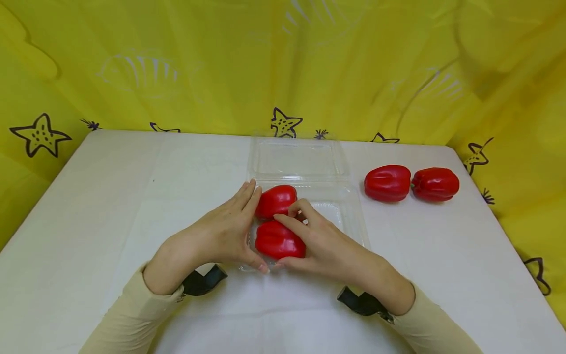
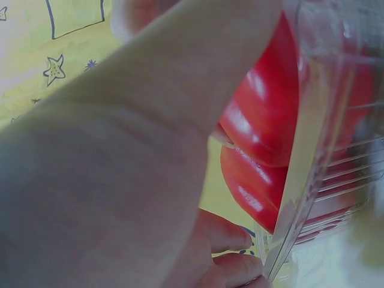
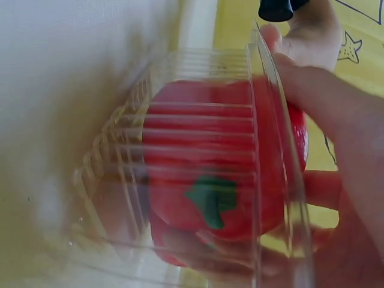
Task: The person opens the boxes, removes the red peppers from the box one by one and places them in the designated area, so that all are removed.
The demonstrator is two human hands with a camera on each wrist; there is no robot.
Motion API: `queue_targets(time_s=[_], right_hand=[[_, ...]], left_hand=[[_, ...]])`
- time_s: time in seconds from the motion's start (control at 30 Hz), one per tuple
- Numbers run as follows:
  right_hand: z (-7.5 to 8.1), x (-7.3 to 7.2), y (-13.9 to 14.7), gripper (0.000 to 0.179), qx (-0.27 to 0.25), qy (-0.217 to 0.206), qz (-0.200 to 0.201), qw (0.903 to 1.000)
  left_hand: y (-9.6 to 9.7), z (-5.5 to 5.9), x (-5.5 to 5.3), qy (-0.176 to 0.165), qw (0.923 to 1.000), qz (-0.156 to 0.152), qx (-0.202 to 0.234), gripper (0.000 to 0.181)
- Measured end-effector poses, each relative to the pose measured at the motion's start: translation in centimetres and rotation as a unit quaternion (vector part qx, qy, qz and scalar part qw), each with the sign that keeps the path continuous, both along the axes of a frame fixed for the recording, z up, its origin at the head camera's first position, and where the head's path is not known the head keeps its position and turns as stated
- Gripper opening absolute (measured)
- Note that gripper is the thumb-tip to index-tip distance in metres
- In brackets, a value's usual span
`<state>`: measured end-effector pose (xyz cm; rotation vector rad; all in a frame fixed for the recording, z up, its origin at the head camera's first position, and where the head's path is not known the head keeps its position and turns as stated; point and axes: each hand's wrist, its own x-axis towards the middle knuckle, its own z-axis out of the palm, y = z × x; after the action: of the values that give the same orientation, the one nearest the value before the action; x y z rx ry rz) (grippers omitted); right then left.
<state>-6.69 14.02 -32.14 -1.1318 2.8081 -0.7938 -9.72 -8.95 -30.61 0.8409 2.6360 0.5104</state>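
Observation:
Two red bell peppers lie one behind the other in the left part of a clear plastic clamshell container (image 1: 355, 211) with its lid (image 1: 296, 157) folded back. My right hand (image 1: 325, 241) grips the nearer bell pepper (image 1: 278, 240), thumb on its near side and index finger over its top. Its other fingers curl by the farther bell pepper (image 1: 276, 200). My left hand (image 1: 225, 231) rests along the container's left side with straight fingers, its thumb at the front edge. A green stem (image 3: 213, 201) shows through the ribbed wall in the right wrist view.
Two more red bell peppers, a left one (image 1: 387, 183) and a right one (image 1: 435, 184), lie close together on the white table (image 1: 199, 162), right of the container. A yellow patterned curtain (image 1: 221, 64) stands behind the table and along its sides.

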Motion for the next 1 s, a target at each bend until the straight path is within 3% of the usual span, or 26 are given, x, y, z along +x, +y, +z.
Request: queue_targets(time_s=[0.4,0.77,1.0], right_hand=[[0.48,0.03,0.38,0.068,0.02,-0.058,-0.001,0.9981],[0.17,0.22,0.11,0.07,0.012,-0.019,-0.008,0.9997],[0.65,0.21,0.5,0.066,0.01,-0.042,-0.015,0.9989]], left_hand=[[-0.05,-0.04,-0.04,0.001,1.0,0.004,0.0,0.138],[-0.1,0.14,0.06,-0.01,0.9999,0.002,0.001,0.133],[-0.17,0.19,0.14,-0.017,0.9998,0.006,0.01,0.132]])
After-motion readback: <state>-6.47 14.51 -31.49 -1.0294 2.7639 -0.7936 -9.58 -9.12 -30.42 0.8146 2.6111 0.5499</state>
